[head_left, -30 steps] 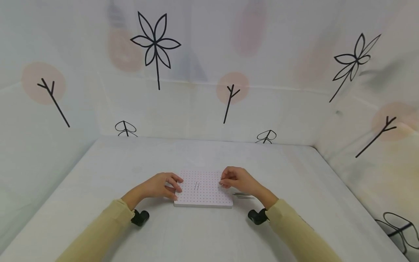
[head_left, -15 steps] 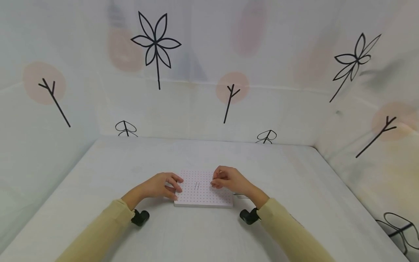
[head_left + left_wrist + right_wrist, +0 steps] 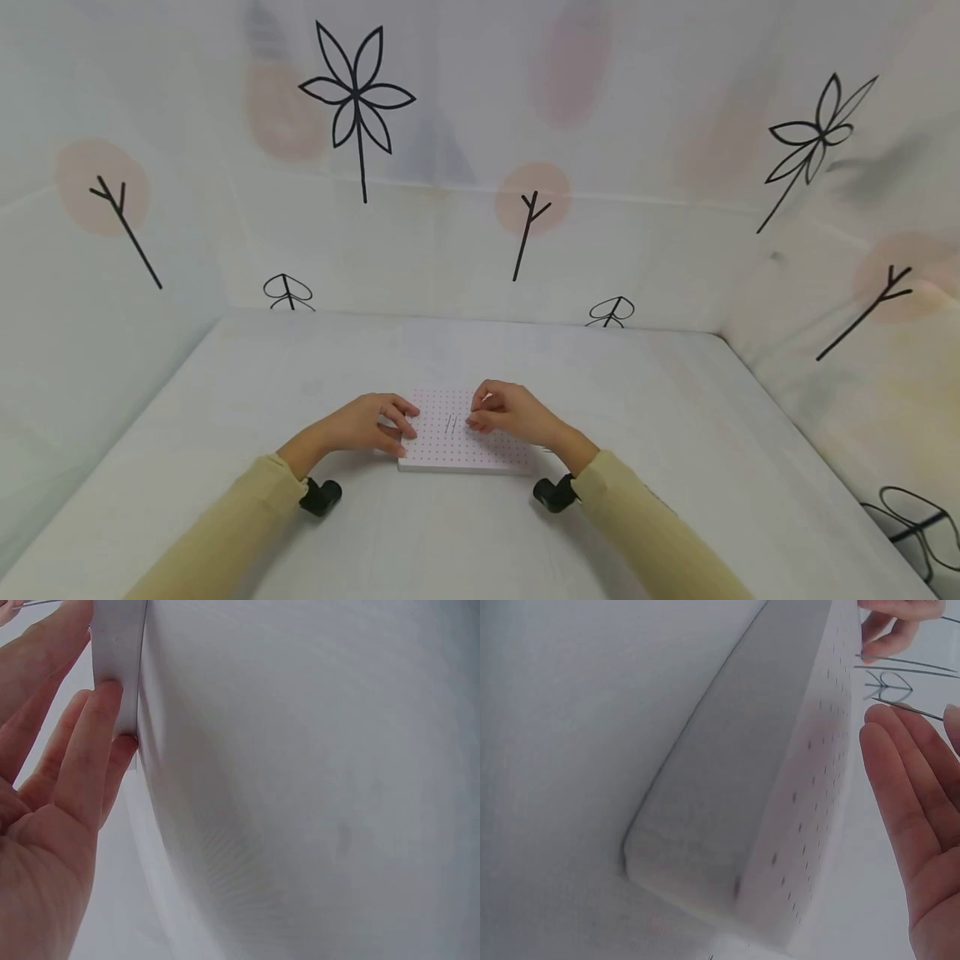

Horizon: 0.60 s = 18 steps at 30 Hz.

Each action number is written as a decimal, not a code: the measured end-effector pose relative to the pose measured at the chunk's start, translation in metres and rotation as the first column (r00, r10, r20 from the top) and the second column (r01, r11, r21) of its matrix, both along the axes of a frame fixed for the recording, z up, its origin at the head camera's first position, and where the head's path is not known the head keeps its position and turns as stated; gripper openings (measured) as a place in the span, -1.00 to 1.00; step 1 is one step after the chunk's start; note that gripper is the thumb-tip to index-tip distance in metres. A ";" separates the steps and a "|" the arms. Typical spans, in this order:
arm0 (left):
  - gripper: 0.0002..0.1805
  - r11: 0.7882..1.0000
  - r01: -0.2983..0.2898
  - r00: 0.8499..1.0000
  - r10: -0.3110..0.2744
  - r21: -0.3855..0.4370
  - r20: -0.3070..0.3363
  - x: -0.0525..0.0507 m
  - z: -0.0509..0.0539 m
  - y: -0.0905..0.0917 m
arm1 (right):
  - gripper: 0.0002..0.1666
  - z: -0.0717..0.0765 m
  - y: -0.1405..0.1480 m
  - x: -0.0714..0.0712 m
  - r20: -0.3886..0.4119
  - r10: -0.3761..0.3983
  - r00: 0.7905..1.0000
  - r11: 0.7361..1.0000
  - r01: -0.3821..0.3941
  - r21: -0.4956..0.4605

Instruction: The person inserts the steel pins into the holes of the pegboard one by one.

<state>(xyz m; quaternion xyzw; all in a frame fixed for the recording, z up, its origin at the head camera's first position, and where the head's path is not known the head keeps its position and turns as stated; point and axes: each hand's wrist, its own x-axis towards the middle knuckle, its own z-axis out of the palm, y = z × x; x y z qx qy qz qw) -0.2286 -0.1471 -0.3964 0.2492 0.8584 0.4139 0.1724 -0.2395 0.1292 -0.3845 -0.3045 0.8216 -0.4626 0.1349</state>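
A white board (image 3: 442, 452) dotted with rows of small holes lies flat on the table. Two thin metal rods (image 3: 451, 424) stand upright in it, left of its middle. My left hand (image 3: 367, 423) rests at the board's left edge, and in the left wrist view its nearly straight fingertips touch the side wall (image 3: 118, 652). Above the board, my right hand (image 3: 513, 412) pinches another thin rod (image 3: 904, 708) between thumb and fingers, just right of the standing rods. In the head view that held rod is too small to make out.
Loose rods (image 3: 547, 451) lie on the table right of the board, mostly hidden by the right wrist. The white-covered table (image 3: 360, 542) runs back to a cloth backdrop (image 3: 450, 242) printed with flowers and twigs.
My right hand has moved left across the board, from near its right edge to beside the standing rods. The left hand stays in place.
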 end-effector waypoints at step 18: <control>-0.81 1.000 0.006 1.000 -0.006 0.002 -0.006 -0.002 -0.003 -0.002 | -0.91 0.000 -0.013 -0.002 -0.065 0.022 0.998 0.997 -0.017 0.081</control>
